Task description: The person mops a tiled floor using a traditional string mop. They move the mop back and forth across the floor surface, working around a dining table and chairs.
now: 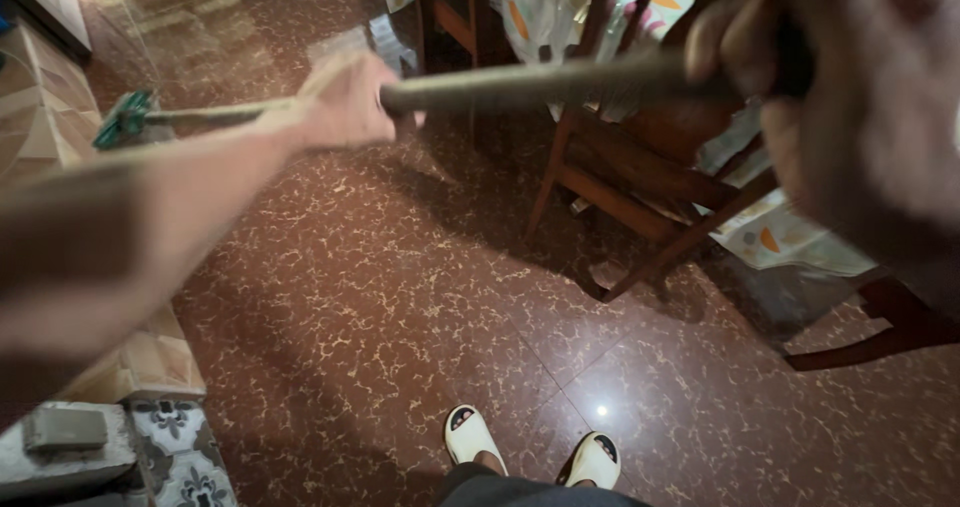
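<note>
We grip the long handle [540,82] with both fists, left hand [345,102] ahead of right hand [850,97], steering its green head [125,119] away along the floor [400,297].

a wooden chair [640,182] is seen on the glossy red-brown tiled floor [400,297], a floral tablecloth [790,237] is draped beside it, and white slippers [530,452] are spotted below.

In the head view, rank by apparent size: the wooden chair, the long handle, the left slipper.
1. Wooden chair
2. Long handle, held by the left hand and right hand; its nearness to the camera inflates it
3. Left slipper
</note>
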